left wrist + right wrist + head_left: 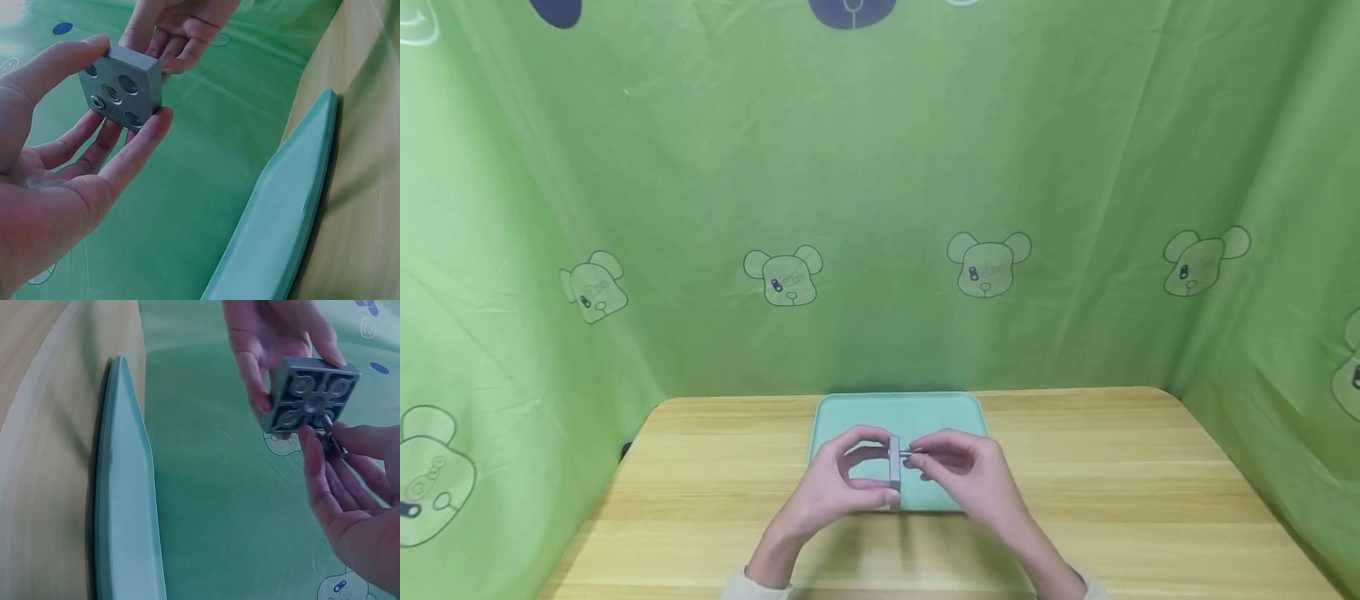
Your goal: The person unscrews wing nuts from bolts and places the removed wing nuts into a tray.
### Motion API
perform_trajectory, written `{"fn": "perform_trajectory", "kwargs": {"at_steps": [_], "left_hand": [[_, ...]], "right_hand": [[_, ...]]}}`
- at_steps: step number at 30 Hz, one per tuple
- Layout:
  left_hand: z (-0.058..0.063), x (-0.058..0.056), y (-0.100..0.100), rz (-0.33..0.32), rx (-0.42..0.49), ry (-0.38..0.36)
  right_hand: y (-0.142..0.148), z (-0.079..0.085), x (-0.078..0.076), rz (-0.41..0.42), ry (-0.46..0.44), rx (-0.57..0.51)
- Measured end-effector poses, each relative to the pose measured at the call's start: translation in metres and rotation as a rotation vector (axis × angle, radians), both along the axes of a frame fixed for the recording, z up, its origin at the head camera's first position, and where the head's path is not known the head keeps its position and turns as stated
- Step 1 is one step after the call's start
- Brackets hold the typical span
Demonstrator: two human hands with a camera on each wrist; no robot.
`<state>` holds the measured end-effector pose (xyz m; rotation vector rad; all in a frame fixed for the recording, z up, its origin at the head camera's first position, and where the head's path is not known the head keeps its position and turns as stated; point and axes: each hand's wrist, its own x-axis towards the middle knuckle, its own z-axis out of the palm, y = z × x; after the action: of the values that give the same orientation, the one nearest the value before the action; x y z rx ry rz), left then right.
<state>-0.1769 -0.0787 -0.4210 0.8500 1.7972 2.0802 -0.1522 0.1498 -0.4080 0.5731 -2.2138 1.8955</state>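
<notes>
My left hand [838, 479] grips a small square grey metal block [894, 473] by its edges, thumb on one edge and fingers on the opposite one. The block stands on edge above the tray. Its flat face in the left wrist view has several round corner holes and a threaded hole in the centre. The other side, in the right wrist view, is ribbed. From the right, my right hand [966, 467] pinches a metal screw [329, 425] between thumb and fingertips. The screw's shank points into one corner hole, and a metal end shows inside a corner hole on the flat face.
A mint-green shallow tray [898, 408] lies on the wood-grain table [1075, 467] under both hands. A green curtain [880, 167] printed with bear heads stands behind the table and along both sides.
</notes>
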Motion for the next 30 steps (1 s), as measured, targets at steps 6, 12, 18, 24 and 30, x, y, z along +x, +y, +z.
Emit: {"fn": "perform_trajectory", "kwargs": {"at_steps": [6, 12, 18, 24, 30], "left_hand": [[0.0, -0.001, -0.003, -0.017, 0.024, -0.009], [0.0, -0.002, -0.006, -0.046, 0.053, -0.01], [0.001, -0.002, -0.007, -0.062, 0.063, -0.033], [0.0, -0.003, -0.006, -0.067, 0.076, -0.027], [-0.002, -0.004, -0.003, -0.054, 0.083, -0.023]], "right_hand": [[-0.004, -0.003, -0.001, -0.071, 0.364, 0.121], [-0.003, -0.007, -0.01, -0.081, 0.795, 0.192], [-0.003, -0.005, -0.014, -0.069, 0.967, 0.207], [-0.003, -0.006, -0.013, -0.068, 0.925, 0.21], [0.0, -0.006, -0.006, -0.036, 0.533, 0.131]]}}
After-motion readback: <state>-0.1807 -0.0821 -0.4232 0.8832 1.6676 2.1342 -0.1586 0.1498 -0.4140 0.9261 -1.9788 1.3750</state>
